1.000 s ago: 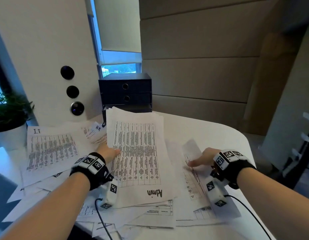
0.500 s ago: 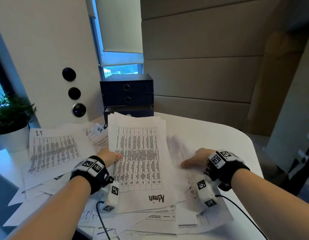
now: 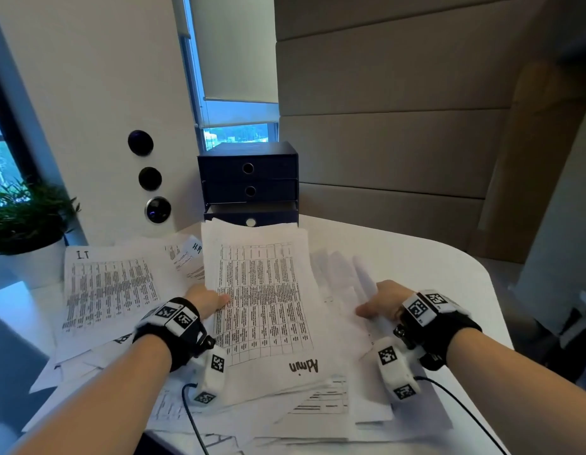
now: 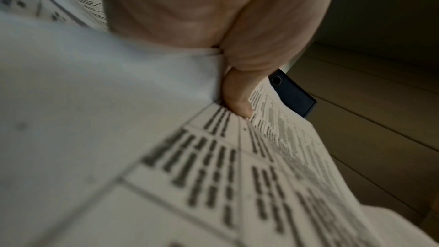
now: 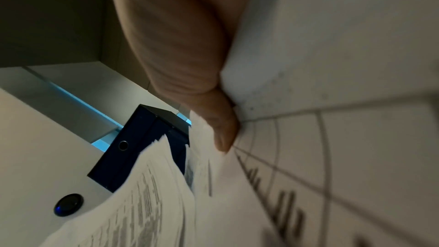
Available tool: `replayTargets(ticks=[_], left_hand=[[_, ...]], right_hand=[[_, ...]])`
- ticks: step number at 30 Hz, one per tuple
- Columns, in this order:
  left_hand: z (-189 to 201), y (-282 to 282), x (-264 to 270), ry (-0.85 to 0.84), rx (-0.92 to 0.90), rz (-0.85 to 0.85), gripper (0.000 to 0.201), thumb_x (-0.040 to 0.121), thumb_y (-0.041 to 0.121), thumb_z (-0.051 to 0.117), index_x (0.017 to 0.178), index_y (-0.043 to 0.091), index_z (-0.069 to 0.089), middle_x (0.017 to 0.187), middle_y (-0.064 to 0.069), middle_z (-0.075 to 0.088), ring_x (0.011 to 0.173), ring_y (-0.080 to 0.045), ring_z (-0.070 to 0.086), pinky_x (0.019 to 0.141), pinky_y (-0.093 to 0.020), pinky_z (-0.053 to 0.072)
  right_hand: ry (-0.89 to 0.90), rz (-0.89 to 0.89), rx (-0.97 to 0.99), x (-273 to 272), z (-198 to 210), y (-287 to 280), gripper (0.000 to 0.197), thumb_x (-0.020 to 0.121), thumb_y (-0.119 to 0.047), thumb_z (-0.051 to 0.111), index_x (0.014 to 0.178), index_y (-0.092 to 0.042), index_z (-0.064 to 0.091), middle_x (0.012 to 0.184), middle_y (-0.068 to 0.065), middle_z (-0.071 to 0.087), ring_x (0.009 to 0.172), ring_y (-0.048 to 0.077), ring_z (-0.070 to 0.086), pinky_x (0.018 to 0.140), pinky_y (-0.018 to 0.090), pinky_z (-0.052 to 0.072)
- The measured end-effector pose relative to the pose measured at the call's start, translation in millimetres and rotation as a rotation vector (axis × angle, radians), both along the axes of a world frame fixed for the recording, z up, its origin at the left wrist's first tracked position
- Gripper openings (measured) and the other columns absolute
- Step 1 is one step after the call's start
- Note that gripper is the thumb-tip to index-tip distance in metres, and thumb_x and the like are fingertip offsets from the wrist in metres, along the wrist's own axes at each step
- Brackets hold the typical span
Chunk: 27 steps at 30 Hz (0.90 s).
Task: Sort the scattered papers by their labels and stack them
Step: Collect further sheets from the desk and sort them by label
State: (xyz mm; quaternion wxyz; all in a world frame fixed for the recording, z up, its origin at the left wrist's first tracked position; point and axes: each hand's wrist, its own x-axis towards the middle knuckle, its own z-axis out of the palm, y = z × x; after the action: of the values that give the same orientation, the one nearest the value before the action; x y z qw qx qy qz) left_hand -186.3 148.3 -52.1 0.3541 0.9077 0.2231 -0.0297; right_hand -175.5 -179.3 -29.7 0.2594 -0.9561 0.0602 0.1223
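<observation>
Standing at the back of the tabletop, a dark drawer box has three drawers; the bottom one is pulled slightly out, and what it holds cannot be seen. The left hand pinches the left edge of the raised Admin stack, thumb on top. The right hand appears to grip a blurred loose sheet beside that stack, thumb pressed on its printed face. To the left lie the IT stack and an HR sheet. More scattered papers lie under both wrists. A potted plant sits at far left.
</observation>
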Motion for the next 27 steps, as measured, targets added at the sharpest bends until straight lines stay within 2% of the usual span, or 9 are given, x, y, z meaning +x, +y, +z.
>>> replayTargets(ticks=[8,12,13,14,16,19,22,25,27], left_hand=[[0.8,21.0,-4.5,-0.005,0.01,0.073,0.048,0.094,0.026,0.058,0.129,-0.004,0.049,0.131,-0.019,0.056,0.115,-0.032,0.056,0.085,-0.031,0.045],[3.2,23.8,-7.5,-0.06,-0.028,0.093,0.05,0.092,0.024,0.06,0.134,0.0,0.045,0.131,-0.017,0.056,0.088,-0.022,0.057,0.07,-0.025,0.047],[4.0,21.3,-6.5,-0.084,-0.04,0.072,0.054,0.091,0.02,0.061,0.138,0.002,0.042,0.133,-0.016,0.055,0.091,-0.022,0.059,0.075,-0.028,0.05],[5.8,16.5,-6.1,-0.117,-0.077,0.044,0.055,0.089,0.015,0.063,0.139,0.005,0.041,0.134,-0.015,0.055,0.102,-0.026,0.06,0.087,-0.034,0.051],[10.9,4.9,-5.2,-0.205,-0.161,-0.008,0.048,0.087,0.009,0.064,0.133,0.007,0.051,0.13,-0.012,0.059,0.117,-0.029,0.056,0.102,-0.042,0.044],[24.3,-15.8,-3.5,-0.269,-0.16,-0.134,0.039,0.09,0.015,0.063,0.128,0.011,0.057,0.125,-0.007,0.063,0.114,-0.025,0.058,0.102,-0.039,0.044],[29.4,-31.5,-1.7,-0.161,-0.051,-0.282,0.042,0.092,0.018,0.059,0.133,0.012,0.052,0.131,-0.006,0.059,0.118,-0.024,0.056,0.103,-0.036,0.042],[23.3,-36.8,0.4,-0.035,0.06,-0.279,0.052,0.094,0.024,0.056,0.14,0.006,0.04,0.142,-0.01,0.047,0.128,-0.026,0.047,0.108,-0.036,0.035],[22.4,-36.1,1.6,-0.053,0.062,-0.282,0.046,0.095,0.022,0.055,0.137,0.006,0.045,0.138,-0.011,0.052,0.119,-0.025,0.052,0.102,-0.034,0.041]], right_hand=[[-0.216,-0.063,0.047,7.6,39.2,-8.1,0.042,0.08,-0.016,0.075,0.117,-0.002,0.061,0.105,0.011,0.064,0.088,0.025,0.056,0.074,0.029,0.043],[-0.252,-0.067,0.074,5.9,41.7,-3.1,0.041,0.079,-0.009,0.072,0.117,-0.002,0.061,0.104,0.013,0.065,0.087,0.026,0.058,0.073,0.03,0.046],[-0.247,-0.057,0.073,4.2,40.8,-1.7,0.041,0.078,-0.01,0.072,0.116,-0.002,0.062,0.101,0.011,0.065,0.087,0.026,0.059,0.072,0.029,0.047],[-0.23,-0.034,0.069,2.8,39.5,-0.5,0.04,0.077,-0.012,0.073,0.115,-0.003,0.063,0.1,0.01,0.065,0.087,0.026,0.06,0.073,0.029,0.047],[-0.198,0.009,0.073,-0.3,38.9,0.3,0.037,0.076,-0.016,0.076,0.109,-0.006,0.064,0.099,0.008,0.067,0.088,0.025,0.063,0.073,0.03,0.048],[-0.264,-0.028,0.1,2.3,42.7,-5.6,0.032,0.076,-0.014,0.076,0.103,-0.004,0.064,0.099,0.01,0.068,0.088,0.026,0.064,0.067,0.028,0.049],[-0.312,-0.073,0.081,4.4,51.0,-11.9,0.03,0.077,-0.012,0.072,0.104,-0.005,0.061,0.099,0.011,0.065,0.09,0.028,0.062,0.069,0.029,0.047],[-0.405,-0.126,0.096,8.0,65.0,-23.8,0.015,0.079,-0.006,0.067,0.094,-0.005,0.064,0.087,0.01,0.064,0.082,0.028,0.06,0.069,0.031,0.047],[-0.489,-0.171,0.112,11.2,74.3,-32.7,0.015,0.08,-0.003,0.061,0.094,-0.003,0.067,0.084,0.011,0.065,0.081,0.029,0.062,0.068,0.032,0.049]])
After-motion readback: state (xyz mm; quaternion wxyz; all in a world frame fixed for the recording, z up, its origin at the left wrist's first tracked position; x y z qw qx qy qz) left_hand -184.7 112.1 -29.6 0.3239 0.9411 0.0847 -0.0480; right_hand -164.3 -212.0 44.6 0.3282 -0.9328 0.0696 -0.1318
